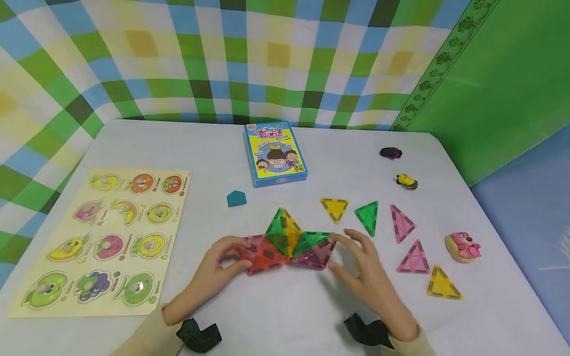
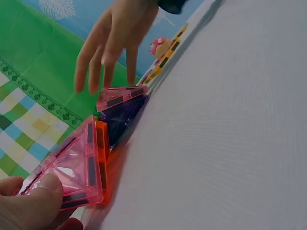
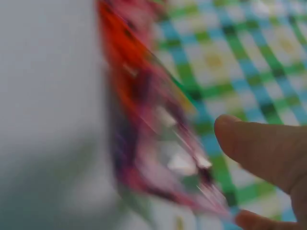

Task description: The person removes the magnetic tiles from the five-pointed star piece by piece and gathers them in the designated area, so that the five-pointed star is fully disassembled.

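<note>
A structure of translucent magnetic tiles (image 1: 291, 242) lies on the table between the hands. It has pink and orange tiles on the left, a raised green-and-yellow point in the middle, and green, pink and purple tiles on the right. My left hand (image 1: 218, 267) pinches the pink triangular tile (image 2: 72, 167) at the left end, its thumb on the face. My right hand (image 1: 367, 269) hovers at the right end with fingers spread and relaxed. In the right wrist view, which is blurred, a fingertip is close to the pink tile's corner (image 3: 211, 203); contact is unclear.
Loose triangular tiles lie to the right: yellow (image 1: 335, 208), green (image 1: 367, 217), pink (image 1: 402, 223) and others. Beyond them are a pink bear figure (image 1: 465, 247) and two small toys (image 1: 391, 153). A fruit puzzle board (image 1: 182, 217), teal piece (image 1: 236, 199) and card box (image 1: 278, 153) also lie here.
</note>
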`<state>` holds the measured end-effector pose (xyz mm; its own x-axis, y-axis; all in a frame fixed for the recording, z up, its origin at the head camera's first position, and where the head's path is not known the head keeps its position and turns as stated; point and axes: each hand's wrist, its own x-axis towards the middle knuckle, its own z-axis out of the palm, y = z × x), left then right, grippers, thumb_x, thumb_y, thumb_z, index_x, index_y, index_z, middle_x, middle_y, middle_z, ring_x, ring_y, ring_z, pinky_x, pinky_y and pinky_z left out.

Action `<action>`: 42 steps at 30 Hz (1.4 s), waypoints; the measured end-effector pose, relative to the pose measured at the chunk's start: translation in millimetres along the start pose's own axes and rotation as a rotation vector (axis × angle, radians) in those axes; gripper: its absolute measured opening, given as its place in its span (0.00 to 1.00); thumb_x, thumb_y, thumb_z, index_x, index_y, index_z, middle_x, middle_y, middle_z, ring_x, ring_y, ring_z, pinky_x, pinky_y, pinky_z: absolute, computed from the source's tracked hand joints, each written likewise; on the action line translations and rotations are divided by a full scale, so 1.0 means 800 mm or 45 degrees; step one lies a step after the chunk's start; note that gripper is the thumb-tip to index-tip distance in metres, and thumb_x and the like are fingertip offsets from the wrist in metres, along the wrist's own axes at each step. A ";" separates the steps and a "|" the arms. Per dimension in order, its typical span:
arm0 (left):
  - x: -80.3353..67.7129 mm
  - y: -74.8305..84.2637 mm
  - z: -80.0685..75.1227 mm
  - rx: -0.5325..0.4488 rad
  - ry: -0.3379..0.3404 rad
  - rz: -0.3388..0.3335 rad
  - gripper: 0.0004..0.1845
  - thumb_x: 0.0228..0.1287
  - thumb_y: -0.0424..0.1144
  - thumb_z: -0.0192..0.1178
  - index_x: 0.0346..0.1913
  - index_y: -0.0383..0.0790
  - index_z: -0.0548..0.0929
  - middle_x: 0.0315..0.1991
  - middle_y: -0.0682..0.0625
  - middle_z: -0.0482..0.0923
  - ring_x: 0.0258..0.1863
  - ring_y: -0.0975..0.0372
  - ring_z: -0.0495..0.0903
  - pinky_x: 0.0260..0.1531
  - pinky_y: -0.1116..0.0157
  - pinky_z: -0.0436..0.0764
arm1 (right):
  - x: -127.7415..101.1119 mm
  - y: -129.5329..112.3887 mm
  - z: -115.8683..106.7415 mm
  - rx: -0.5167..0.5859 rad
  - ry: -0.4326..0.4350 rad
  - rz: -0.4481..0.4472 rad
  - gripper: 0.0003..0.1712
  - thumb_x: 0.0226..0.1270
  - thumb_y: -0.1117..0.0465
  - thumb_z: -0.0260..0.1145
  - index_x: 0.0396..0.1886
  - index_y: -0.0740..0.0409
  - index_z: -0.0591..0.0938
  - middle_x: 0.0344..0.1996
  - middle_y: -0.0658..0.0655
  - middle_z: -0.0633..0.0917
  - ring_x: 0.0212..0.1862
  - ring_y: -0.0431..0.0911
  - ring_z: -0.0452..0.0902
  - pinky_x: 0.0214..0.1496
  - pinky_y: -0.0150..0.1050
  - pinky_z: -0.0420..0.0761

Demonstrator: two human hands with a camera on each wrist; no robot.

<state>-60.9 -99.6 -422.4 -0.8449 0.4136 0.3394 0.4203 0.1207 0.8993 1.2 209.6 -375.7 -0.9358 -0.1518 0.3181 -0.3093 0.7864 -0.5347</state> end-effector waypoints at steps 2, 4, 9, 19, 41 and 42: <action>0.001 -0.008 0.001 -0.032 -0.033 0.007 0.20 0.47 0.24 0.65 0.45 0.37 0.75 0.39 0.47 0.76 0.33 0.62 0.78 0.43 0.71 0.71 | 0.012 -0.007 0.025 0.005 -0.076 -0.114 0.34 0.50 0.59 0.72 0.59 0.52 0.71 0.63 0.66 0.59 0.61 0.62 0.53 0.49 0.61 0.67; 0.002 -0.012 0.001 -0.068 -0.069 0.005 0.18 0.49 0.25 0.65 0.44 0.37 0.75 0.39 0.47 0.75 0.34 0.62 0.79 0.42 0.70 0.72 | 0.019 -0.009 0.044 -0.025 -0.119 -0.165 0.37 0.47 0.57 0.73 0.60 0.49 0.71 0.65 0.66 0.55 0.64 0.64 0.46 0.50 0.65 0.63; 0.000 -0.015 0.002 -0.093 -0.094 -0.045 0.14 0.52 0.28 0.64 0.42 0.39 0.74 0.39 0.48 0.75 0.33 0.62 0.78 0.40 0.69 0.74 | 0.023 -0.008 0.074 -0.062 -0.073 -0.215 0.35 0.43 0.56 0.75 0.55 0.51 0.74 0.59 0.65 0.65 0.62 0.67 0.47 0.54 0.62 0.60; -0.002 -0.009 0.010 -0.230 -0.137 -0.121 0.12 0.54 0.28 0.61 0.39 0.36 0.69 0.29 0.44 0.81 0.31 0.63 0.79 0.41 0.68 0.71 | 0.019 -0.013 0.094 0.092 0.125 -0.151 0.31 0.48 0.43 0.69 0.49 0.56 0.76 0.52 0.65 0.70 0.60 0.67 0.48 0.57 0.60 0.48; 0.011 0.007 -0.018 -0.516 -0.041 -0.248 0.14 0.58 0.24 0.56 0.44 0.31 0.65 0.24 0.40 0.79 0.23 0.60 0.73 0.27 0.70 0.74 | 0.015 -0.015 0.094 0.126 0.145 -0.077 0.26 0.38 0.53 0.77 0.38 0.57 0.78 0.48 0.61 0.74 0.59 0.64 0.51 0.57 0.58 0.52; 0.015 0.008 -0.022 -0.482 0.049 -0.298 0.14 0.58 0.25 0.57 0.45 0.32 0.66 0.24 0.40 0.78 0.23 0.59 0.73 0.27 0.70 0.74 | 0.014 -0.014 0.093 0.125 0.145 -0.077 0.26 0.39 0.52 0.77 0.37 0.56 0.78 0.48 0.61 0.74 0.59 0.64 0.51 0.57 0.58 0.52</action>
<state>-74.2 -109.4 -407.8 -0.9175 0.3798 0.1180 0.0713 -0.1347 0.9883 -18.3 154.1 -424.4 -0.8916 -0.1240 0.4355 -0.3847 0.7148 -0.5840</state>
